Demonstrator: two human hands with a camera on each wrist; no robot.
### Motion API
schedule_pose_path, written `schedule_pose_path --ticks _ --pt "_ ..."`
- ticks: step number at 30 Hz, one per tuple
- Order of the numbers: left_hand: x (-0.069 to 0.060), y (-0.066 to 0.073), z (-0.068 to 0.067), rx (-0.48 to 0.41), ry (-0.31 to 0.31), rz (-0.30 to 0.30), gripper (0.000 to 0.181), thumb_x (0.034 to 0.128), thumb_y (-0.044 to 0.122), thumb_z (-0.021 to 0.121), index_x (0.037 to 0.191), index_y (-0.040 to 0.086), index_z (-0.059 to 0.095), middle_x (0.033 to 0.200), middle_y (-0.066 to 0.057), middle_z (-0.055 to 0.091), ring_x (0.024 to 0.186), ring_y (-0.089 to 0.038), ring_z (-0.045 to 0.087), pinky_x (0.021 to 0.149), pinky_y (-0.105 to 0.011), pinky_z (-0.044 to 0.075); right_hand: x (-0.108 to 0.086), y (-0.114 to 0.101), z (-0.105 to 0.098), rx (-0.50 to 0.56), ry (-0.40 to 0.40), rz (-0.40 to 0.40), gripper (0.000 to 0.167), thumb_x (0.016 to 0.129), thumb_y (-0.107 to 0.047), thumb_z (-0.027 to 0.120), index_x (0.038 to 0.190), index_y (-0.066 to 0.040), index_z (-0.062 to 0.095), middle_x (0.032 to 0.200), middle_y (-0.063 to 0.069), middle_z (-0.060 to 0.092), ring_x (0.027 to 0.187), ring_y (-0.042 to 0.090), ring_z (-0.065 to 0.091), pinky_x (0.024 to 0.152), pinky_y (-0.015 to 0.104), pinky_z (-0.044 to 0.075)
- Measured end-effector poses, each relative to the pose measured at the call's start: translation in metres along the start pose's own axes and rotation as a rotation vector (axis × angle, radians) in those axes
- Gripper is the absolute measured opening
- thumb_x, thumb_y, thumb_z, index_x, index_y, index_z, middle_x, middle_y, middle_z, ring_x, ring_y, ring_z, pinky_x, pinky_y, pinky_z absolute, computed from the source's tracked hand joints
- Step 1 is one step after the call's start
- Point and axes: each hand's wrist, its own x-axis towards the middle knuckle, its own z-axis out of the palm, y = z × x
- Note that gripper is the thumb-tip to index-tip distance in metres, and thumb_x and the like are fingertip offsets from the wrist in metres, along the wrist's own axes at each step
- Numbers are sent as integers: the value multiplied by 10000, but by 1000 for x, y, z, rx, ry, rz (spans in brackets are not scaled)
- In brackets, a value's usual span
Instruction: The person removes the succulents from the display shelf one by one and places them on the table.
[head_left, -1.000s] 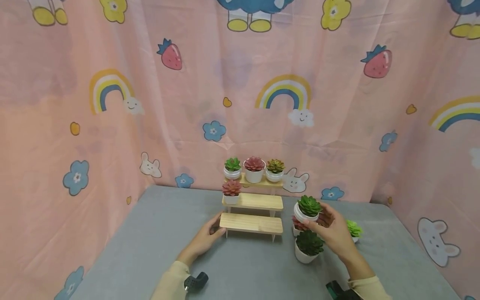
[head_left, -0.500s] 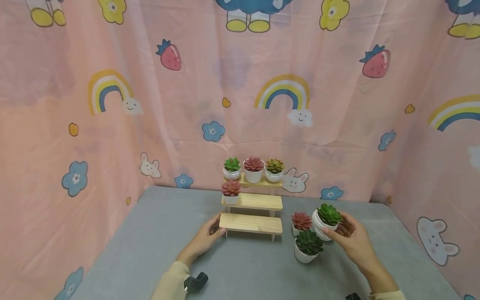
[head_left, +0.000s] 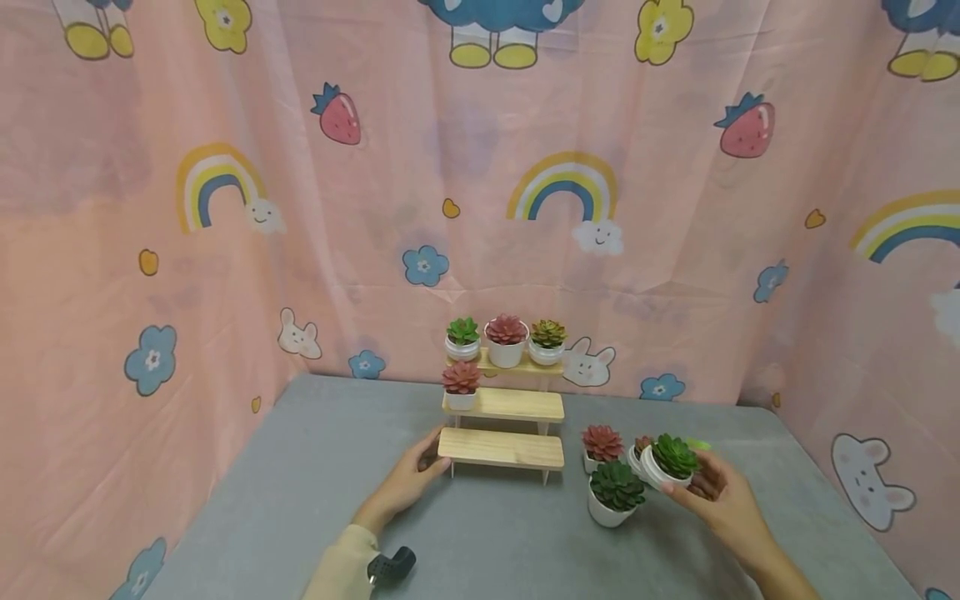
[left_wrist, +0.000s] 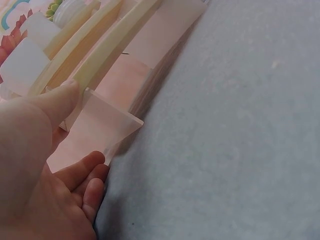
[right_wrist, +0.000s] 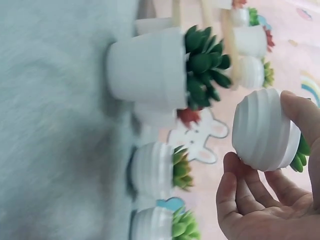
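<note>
Plant (head_left: 676,457): four o'clock in the head view, looks light, stiff, maybe slippery; best held by its ribbed pot (right_wrist: 262,131).
Right hand (head_left: 726,497): pinches that pot!
Left hand (head_left: 405,477): grips the stand (head_left: 501,447) at nine o'clock.

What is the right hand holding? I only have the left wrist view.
Observer: The right hand holds a white ribbed pot with a green succulent in it.
Operator: Is that pot standing on anything?
Observer: No, the right wrist view shows it held in the air, apart from the table.
Operator: Which plants are standing on the table itself?
Observer: Four, each in a white pot: a dark green succulent, a red succulent, an orange-green succulent and a bright green succulent.
</note>
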Motion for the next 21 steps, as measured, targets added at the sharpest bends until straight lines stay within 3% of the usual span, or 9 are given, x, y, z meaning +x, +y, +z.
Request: schedule_pose_path --ticks 3,5,6,9,13,17,20,21 --pt "0 -1 0 -6 -4 -6 679 1021 375 596 1593 131 323 1493 -204 517 1395 -396 464 1106 -622 385 -1 7 -4 -37 -29 70 746 937 -167 734 1490 129 329 1447 397 454 982 -137 560 789 160 542" --pt "0 -1 0 -10 -6 -10 684 1018 373 601 1594 134 322 1493 -203 516 1397 -394 462 1107 -618 386 -1 11 -7 -41 -52 114 792 944 -191 728 1510 134 279 1485 418 396 1044 -27 614 804 200 557" --pt "0 0 0 -5 -7 -6 682 1020 371 599 1594 128 321 1491 -209 516 1394 -401 463 1102 -620 390 -2 13 -8 -46 -60 131 811 944 -200 728 1519 131 260 1505 420 366 1095 58 635 815 224 568" --pt "0 0 0 3 -11 -3 683 1020 370 598 1594 127 319 1489 -211 517 1390 -402 466 1096 -611 399 -3 20 -11 -53 -72 155 835 938 -201 736 1524 128 239 1520 421 339 1083 140 659 798 263 580" --pt "-1 0 0 10 -7 3 677 1024 369 591 1593 120 322 1483 -215 521 1382 -406 472 1091 -609 404 -5 29 -11 -56 -76 133 800 930 -159 738 1506 134 267 1496 406 380 870 -68 601 731 258 572" --pt "-1 0 1 6 1 0 674 1022 363 597 1591 122 327 1485 -215 521 1384 -410 471 1095 -625 394 -6 38 -9 -63 -95 113 766 925 -143 738 1488 142 303 1442 399 453 868 -125 584 726 242 570" --pt "-1 -1 1 6 1 0 675 1020 360 601 1592 127 327 1490 -210 520 1390 -405 469 1100 -631 387 -6 44 -7 -27 -119 109 742 915 -104 739 1479 146 327 1286 265 620 879 -91 623 735 246 578" --pt "-1 -1 1 5 0 -1 676 1020 360 600 1593 130 325 1493 -207 519 1392 -400 468 1103 -630 386 -6 46 -7 -17 -126 107 738 909 -93 743 1477 146 335 1229 159 662 883 -79 633 734 248 580"
